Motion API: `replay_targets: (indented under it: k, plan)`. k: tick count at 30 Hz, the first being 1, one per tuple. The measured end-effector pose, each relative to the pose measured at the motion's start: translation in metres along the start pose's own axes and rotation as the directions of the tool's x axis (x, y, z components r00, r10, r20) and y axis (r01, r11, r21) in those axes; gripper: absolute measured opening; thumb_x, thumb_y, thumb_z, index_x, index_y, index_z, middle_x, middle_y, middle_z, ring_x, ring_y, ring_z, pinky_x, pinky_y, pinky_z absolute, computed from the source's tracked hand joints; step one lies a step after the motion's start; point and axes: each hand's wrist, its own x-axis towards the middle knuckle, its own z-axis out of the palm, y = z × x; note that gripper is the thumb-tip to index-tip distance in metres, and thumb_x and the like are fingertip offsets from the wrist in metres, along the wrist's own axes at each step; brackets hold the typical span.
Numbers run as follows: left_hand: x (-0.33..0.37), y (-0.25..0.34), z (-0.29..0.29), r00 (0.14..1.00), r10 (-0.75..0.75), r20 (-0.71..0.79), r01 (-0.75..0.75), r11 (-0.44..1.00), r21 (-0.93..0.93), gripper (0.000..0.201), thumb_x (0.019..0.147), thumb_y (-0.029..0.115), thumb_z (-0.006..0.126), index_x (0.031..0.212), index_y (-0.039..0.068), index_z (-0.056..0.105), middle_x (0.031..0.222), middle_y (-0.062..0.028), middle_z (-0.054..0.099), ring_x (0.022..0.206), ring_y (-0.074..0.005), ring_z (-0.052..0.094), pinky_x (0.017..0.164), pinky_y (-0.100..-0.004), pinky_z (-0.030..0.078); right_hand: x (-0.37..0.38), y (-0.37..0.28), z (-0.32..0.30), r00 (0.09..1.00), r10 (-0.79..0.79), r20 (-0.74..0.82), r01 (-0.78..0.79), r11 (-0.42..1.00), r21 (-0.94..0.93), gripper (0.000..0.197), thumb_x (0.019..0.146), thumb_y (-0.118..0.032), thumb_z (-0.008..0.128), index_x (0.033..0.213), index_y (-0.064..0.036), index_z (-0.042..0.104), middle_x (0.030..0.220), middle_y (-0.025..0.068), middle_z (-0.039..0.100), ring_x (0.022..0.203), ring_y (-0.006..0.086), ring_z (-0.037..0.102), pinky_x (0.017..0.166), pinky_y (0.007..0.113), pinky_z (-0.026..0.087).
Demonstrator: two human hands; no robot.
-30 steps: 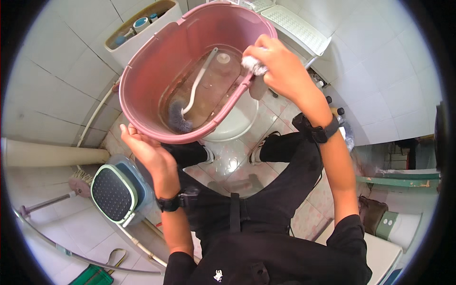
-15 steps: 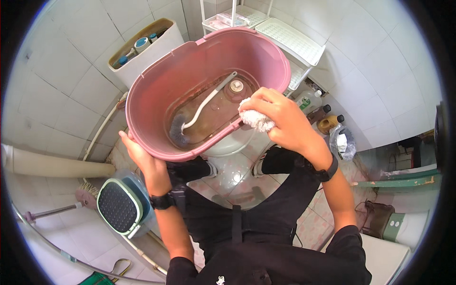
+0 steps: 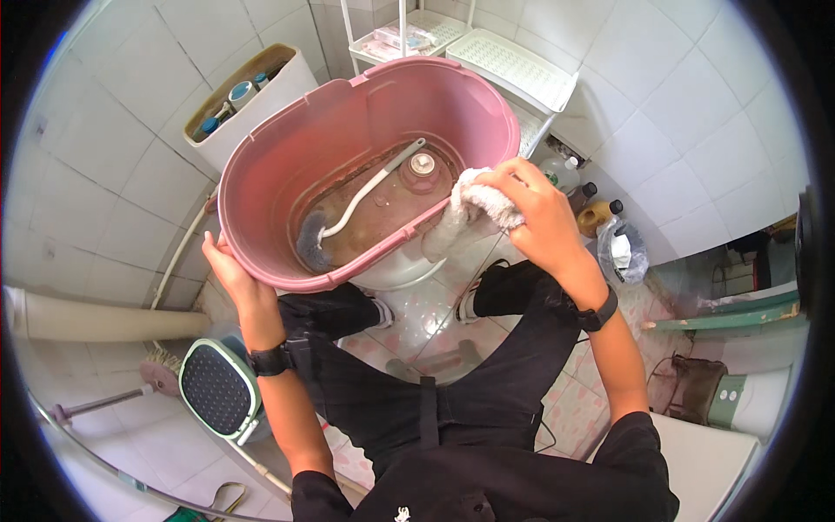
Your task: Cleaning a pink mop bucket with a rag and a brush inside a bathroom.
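A pink oval mop bucket is tilted toward me, its reddish-brown stained inside showing. Inside lie a toilet brush with a white handle and grey bristles, and a round fitting set in the bottom. My left hand is closed on the bucket's near left side, with part of its grip hidden by the wall. At the near right rim my right hand pinches a wet-looking white cloth. The cloth hangs in loose folds against the outside of the rim.
A white bin with blue-capped bottles stands at the back left, and a white shelf rack behind the bucket. Several bottles and a plastic bag line the right wall. A green-rimmed stool and a floor brush are at left.
My right hand has moved slightly up and right along the rim, and the bunched cloth now hangs looser. The bucket appears shifted a little left, with my left hand still on it.
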Motion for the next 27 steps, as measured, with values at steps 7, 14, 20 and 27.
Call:
replay_targets:
  k: [7, 14, 20, 27]
  plan:
    - [0.056, 0.024, -0.037, 0.961, -0.194, 0.197, 0.196, 0.981, 0.013, 0.064, 0.102, 0.048, 0.030, 0.124, -0.005, 0.058, 0.121, -0.0207, 0.066, 0.112, -0.0306, 0.062, 0.100, -0.0424, 0.047, 0.010, 0.048, -0.006, 0.963, 0.191, -0.188, -0.179, 0.981, 0.078, 0.041, 0.076, 0.007, 0.054, 0.113, -0.0068, 0.064, 0.105, 0.0136, 0.065, 0.101, 0.0376, 0.063, 0.088, 0.038, 0.050]
    - [0.023, 0.015, -0.045, 0.971, -0.063, 0.229, 0.045, 0.995, 0.085, 0.051, 0.104, 0.039, 0.036, 0.127, -0.003, 0.054, 0.121, -0.0178, 0.066, 0.113, -0.0270, 0.062, 0.102, -0.0403, 0.047, 0.006, 0.048, 0.004, 0.932, 0.198, -0.304, -0.195, 0.980, 0.040, 0.048, 0.071, 0.009, 0.050, 0.113, -0.0082, 0.064, 0.109, 0.0123, 0.063, 0.101, 0.0385, 0.063, 0.087, 0.039, 0.050]
    - [-0.080, -0.056, -0.052, 0.977, 0.107, 0.183, -0.081, 0.986, -0.143, 0.040, 0.104, 0.036, 0.039, 0.123, 0.004, 0.054, 0.120, -0.0143, 0.064, 0.111, -0.0244, 0.062, 0.096, -0.0402, 0.051, 0.004, 0.016, 0.010, 0.938, 0.204, -0.280, -0.216, 0.976, -0.012, 0.046, 0.070, 0.006, 0.058, 0.112, -0.0116, 0.066, 0.107, 0.0088, 0.061, 0.097, 0.0361, 0.064, 0.082, 0.040, 0.052]
    - [-0.151, -0.066, 0.018, 0.983, 0.046, 0.178, -0.021, 0.990, -0.140, 0.048, 0.107, 0.042, 0.029, 0.131, 0.005, 0.047, 0.125, -0.0179, 0.060, 0.119, -0.0320, 0.058, 0.100, -0.0461, 0.048, -0.003, -0.031, 0.032, 0.971, 0.040, -0.237, -0.078, 0.985, -0.157, 0.056, 0.061, 0.004, 0.066, 0.113, -0.0137, 0.066, 0.107, 0.0094, 0.059, 0.102, 0.0318, 0.061, 0.081, 0.041, 0.054]
